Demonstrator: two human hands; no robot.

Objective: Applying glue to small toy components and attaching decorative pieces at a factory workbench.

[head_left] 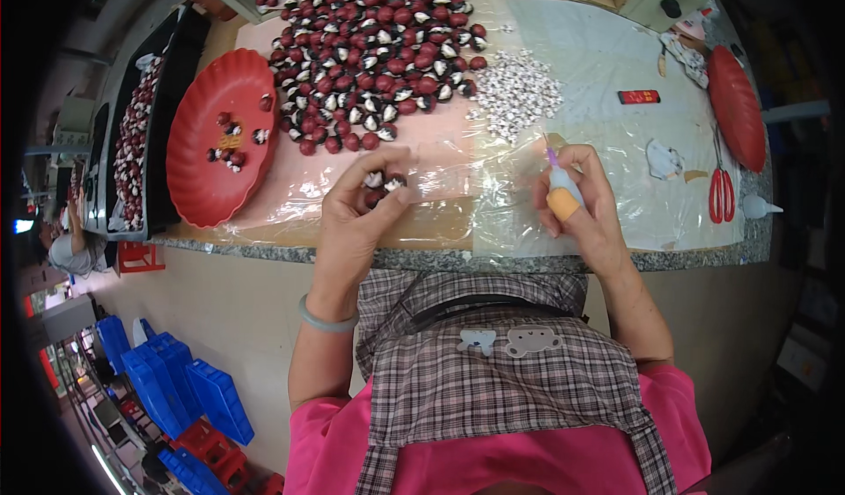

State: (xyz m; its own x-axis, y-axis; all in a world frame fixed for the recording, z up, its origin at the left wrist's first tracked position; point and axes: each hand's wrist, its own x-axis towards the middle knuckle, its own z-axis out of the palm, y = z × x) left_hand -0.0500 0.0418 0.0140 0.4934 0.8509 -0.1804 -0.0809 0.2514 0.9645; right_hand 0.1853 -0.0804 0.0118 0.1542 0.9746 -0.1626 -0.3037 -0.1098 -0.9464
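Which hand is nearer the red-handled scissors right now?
Right: the right hand, holding a squeeze bottle, is left of the red-handled scissors. The left hand, holding small balls, is much farther left.

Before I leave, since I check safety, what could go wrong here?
The left hand holds several balls, so one might slip out. The bottle in the right hand points toward the small white pieces; a drip could land there. The scissors lie near the bench's edge and could be knocked off.
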